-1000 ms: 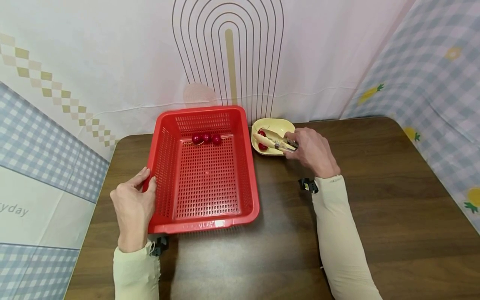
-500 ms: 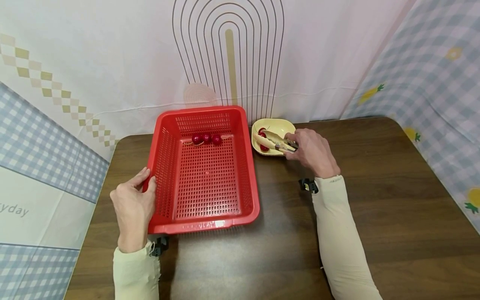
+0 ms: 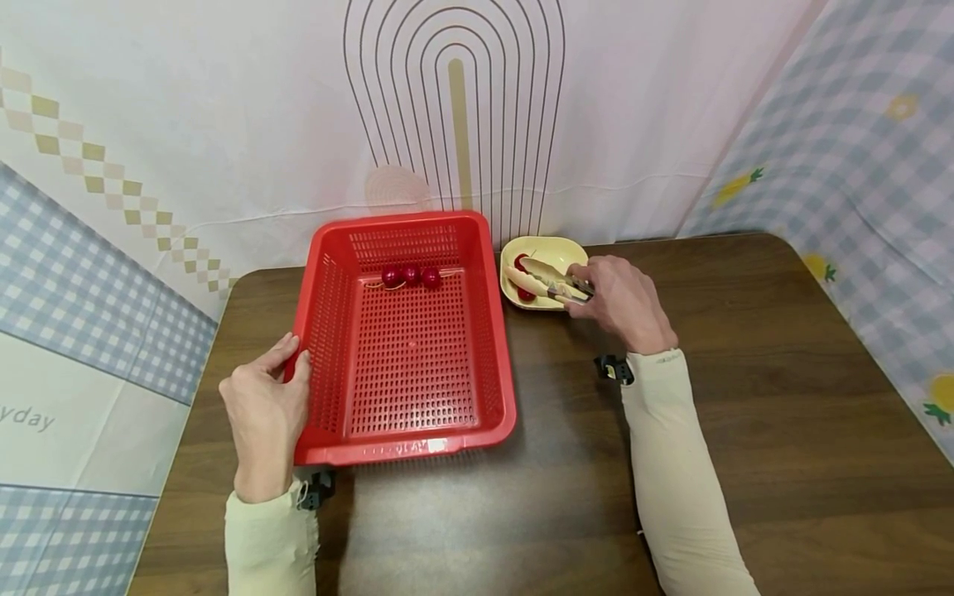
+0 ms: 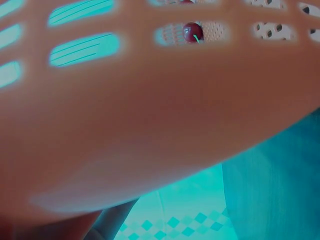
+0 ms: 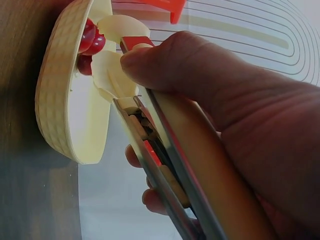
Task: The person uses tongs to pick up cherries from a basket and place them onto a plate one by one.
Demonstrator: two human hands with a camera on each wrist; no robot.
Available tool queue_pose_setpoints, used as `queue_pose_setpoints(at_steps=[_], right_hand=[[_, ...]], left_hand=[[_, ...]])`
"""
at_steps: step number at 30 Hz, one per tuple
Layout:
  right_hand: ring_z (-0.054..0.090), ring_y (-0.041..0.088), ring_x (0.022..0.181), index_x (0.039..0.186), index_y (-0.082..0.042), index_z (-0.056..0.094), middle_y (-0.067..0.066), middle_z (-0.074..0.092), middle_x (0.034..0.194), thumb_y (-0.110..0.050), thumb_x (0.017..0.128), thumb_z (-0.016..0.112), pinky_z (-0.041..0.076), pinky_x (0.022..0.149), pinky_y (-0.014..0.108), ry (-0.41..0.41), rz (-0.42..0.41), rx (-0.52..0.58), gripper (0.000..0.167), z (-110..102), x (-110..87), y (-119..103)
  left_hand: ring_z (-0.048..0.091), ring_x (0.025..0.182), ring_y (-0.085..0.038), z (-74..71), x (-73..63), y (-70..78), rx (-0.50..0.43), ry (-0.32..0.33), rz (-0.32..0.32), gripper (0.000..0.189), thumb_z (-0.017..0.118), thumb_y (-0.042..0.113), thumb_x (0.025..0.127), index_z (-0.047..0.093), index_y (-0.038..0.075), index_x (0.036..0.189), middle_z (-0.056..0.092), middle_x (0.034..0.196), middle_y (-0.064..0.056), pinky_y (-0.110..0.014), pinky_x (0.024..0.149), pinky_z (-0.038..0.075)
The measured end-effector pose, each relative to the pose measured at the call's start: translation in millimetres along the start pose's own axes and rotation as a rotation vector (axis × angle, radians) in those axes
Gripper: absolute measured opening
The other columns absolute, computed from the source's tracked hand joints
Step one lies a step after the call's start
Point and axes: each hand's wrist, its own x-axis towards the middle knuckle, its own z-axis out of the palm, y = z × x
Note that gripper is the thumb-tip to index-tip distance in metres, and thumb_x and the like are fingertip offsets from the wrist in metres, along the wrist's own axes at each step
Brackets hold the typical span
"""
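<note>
My left hand [image 3: 264,410] grips the left rim of a red plastic basket [image 3: 413,381], thumb toward its inside. Three dark red cherries [image 3: 410,274] with stems lie at the basket's far end. My right hand [image 3: 624,305] holds food tongs [image 3: 526,282] with pale, scoop-like tips, its thumb along one arm in the right wrist view. The tips stand apart at several cherries [image 5: 94,44] in a small pale yellow bowl [image 3: 572,251], partly covering them in the head view. In the left wrist view the basket wall fills most of the picture, with a cherry [image 4: 193,32] showing through a slot.
The bowl stands just right of the basket's far right corner, on a dark wood table [image 3: 775,397]. A white cloth backdrop [image 3: 633,108] with printed arches hangs behind the table's far edge. Checked cloth [image 3: 842,165] hangs at the right side.
The tongs' tips have shifted slightly at the bowl, and the cherries under them have moved a little and are more covered. The left hand and basket have stayed put.
</note>
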Motion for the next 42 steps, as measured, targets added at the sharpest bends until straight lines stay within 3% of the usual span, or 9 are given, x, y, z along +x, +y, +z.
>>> queue_pose_setpoints(at_steps=[21,31,38,42], right_hand=[[0.054,0.027,0.078,0.109,-0.012,0.072,0.010,0.060,0.085,-0.025,0.084,0.081,0.045,0.061,0.041,0.032,-0.013,0.001,0.029,-5.5,-2.9,-0.5],[0.053,0.027,0.080,0.115,-0.012,0.072,0.010,0.060,0.088,-0.026,0.086,0.081,0.043,0.060,0.040,0.003,-0.005,0.024,0.034,-9.4,-2.2,-3.0],[0.050,0.025,0.076,0.106,-0.014,0.071,0.008,0.055,0.083,-0.024,0.084,0.081,0.040,0.059,0.037,0.017,-0.019,0.018,0.026,-6.8,-0.8,-3.5],[0.050,0.025,0.077,0.108,-0.013,0.071,0.008,0.055,0.084,-0.024,0.085,0.080,0.039,0.059,0.036,0.010,-0.020,0.021,0.027,-8.6,-0.2,-4.9]], left_hand=[[0.072,0.113,-0.024,-0.6,-0.8,0.7,-0.004,-0.025,-0.026,0.031,0.068,0.019,0.096,0.073,0.011,0.124,0.074,0.124,-0.004,-0.044,0.092,0.058],[0.073,0.110,-0.024,0.0,0.1,0.2,-0.014,-0.012,-0.007,0.030,0.068,0.017,0.095,0.074,0.007,0.123,0.074,0.122,-0.006,-0.042,0.091,0.058],[0.074,0.107,-0.024,0.6,0.2,-0.9,-0.014,0.005,0.008,0.028,0.068,0.015,0.094,0.075,0.006,0.120,0.075,0.119,-0.007,-0.042,0.088,0.059],[0.074,0.107,-0.023,0.7,0.7,-0.2,-0.014,0.005,0.010,0.028,0.068,0.015,0.094,0.075,0.006,0.120,0.075,0.119,-0.006,-0.042,0.089,0.059]])
